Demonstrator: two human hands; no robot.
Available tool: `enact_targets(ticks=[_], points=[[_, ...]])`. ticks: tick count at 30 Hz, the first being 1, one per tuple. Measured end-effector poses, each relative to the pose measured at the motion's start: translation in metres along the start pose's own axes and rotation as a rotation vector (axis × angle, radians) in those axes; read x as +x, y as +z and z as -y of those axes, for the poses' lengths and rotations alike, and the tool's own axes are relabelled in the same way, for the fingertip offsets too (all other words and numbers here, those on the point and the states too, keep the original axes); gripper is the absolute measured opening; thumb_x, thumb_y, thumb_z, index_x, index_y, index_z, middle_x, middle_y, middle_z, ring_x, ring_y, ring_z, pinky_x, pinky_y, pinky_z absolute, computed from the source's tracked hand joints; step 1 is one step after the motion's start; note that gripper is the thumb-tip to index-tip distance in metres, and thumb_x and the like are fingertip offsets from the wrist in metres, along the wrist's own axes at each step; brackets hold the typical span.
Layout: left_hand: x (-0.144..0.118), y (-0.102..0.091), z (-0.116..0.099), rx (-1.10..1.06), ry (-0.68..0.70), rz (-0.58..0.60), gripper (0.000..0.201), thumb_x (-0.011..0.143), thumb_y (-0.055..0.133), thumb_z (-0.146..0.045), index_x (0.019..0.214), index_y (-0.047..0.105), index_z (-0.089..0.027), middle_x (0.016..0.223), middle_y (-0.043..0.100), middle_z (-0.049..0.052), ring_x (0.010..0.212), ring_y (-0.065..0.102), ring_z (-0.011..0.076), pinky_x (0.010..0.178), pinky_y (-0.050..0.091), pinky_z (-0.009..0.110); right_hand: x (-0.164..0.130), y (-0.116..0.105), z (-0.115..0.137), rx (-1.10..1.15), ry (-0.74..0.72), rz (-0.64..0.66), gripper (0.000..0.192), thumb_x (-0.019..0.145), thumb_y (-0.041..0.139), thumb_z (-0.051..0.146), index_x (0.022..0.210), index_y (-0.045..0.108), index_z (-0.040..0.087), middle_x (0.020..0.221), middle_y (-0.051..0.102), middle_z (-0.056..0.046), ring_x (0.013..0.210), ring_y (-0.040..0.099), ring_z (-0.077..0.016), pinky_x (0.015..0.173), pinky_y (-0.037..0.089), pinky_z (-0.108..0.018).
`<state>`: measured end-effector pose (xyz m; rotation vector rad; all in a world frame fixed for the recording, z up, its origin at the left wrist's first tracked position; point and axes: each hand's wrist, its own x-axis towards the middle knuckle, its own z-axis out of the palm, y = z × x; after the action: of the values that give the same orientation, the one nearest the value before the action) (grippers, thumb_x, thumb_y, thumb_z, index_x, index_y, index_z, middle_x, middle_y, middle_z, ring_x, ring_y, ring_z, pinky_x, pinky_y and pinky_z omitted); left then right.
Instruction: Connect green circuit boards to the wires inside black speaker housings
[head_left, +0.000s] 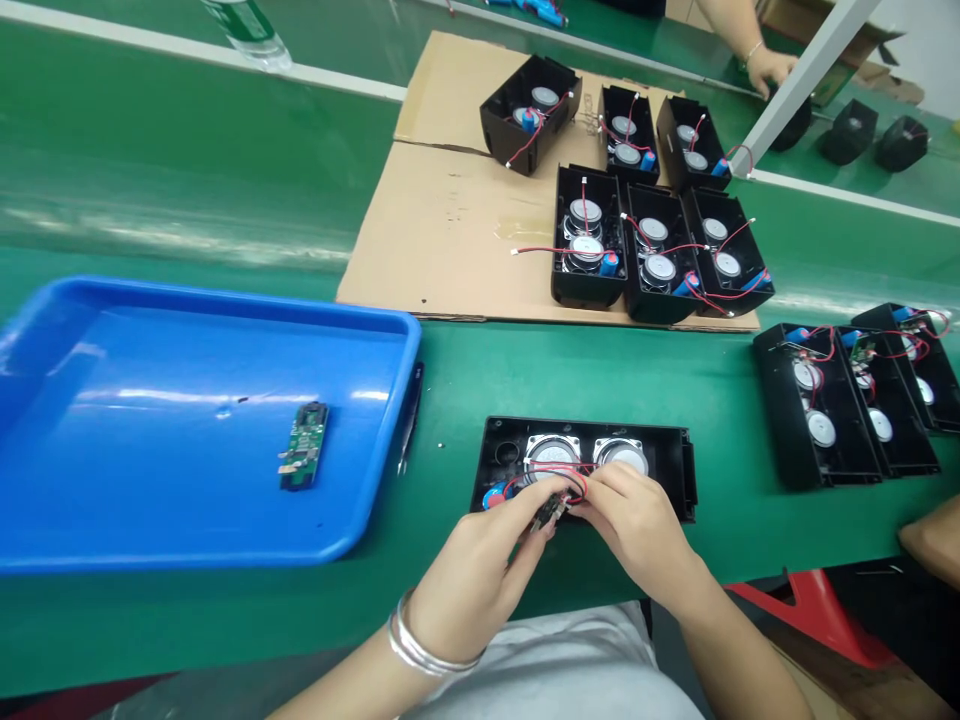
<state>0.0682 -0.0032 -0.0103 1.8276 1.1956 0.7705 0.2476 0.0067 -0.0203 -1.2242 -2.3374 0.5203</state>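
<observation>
Counter [187,180]: green, pale streaked sheen, white stripe toward 12 o'clock. Tray [375,340] at 9 o'clock: bright blue, glossy; circuit board [303,445] in it green with pale marks. Cardboard sheet [442,230] toward 12: plain tan, faint stains. Speaker housing [675,465] at centre: black, two silver-white drivers [553,453], red wires [574,482], blue capacitor [495,496]. Housings at 1 and 3 o'clock: the same colours. Bracelet [420,645] on left wrist: silver.

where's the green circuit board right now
In the head view the green circuit board lies flat inside the blue tray on the person's left, near the tray's right edge, apart from both hands.
</observation>
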Motion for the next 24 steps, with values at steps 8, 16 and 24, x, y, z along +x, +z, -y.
enact_targets(ticks=[8,16,24], points=[[-0.002,0.001,0.003,-0.125,-0.034,-0.005,0.029,0.084,0.041,-0.011,0.108,0.053,-0.023,0.084,0.073,-0.001,0.066,0.071,0.0119,0.063,0.055,0.017,0.005,0.002,0.004,0.021,0.008,-0.011,0.029,0.098,0.037,0.023,0.081,0.06,0.014,0.07,0.057,-0.004,0.062,0.045,-0.0156,0.055,0.037,-0.028],[-0.013,-0.01,-0.004,0.046,-0.096,-0.058,0.02,0.084,0.05,-0.02,0.103,0.055,-0.024,0.055,0.058,-0.009,0.041,0.056,0.0099,0.043,0.046,0.016,0.021,-0.01,0.0,0.317,0.132,0.045,0.02,0.097,0.04,0.02,0.106,0.058,0.017,0.104,0.06,-0.006,0.093,0.057,-0.0144,0.079,0.047,-0.025],[-0.014,-0.007,-0.012,-0.101,-0.264,-0.146,0.016,0.082,0.051,-0.023,0.097,0.056,-0.024,0.062,0.064,-0.007,0.048,0.058,0.0096,0.047,0.047,0.017,0.04,-0.001,-0.001,0.013,0.06,0.247,0.018,0.091,0.045,0.008,0.091,0.061,0.015,0.082,0.059,-0.003,0.073,0.054,-0.0157,0.063,0.043,-0.026]])
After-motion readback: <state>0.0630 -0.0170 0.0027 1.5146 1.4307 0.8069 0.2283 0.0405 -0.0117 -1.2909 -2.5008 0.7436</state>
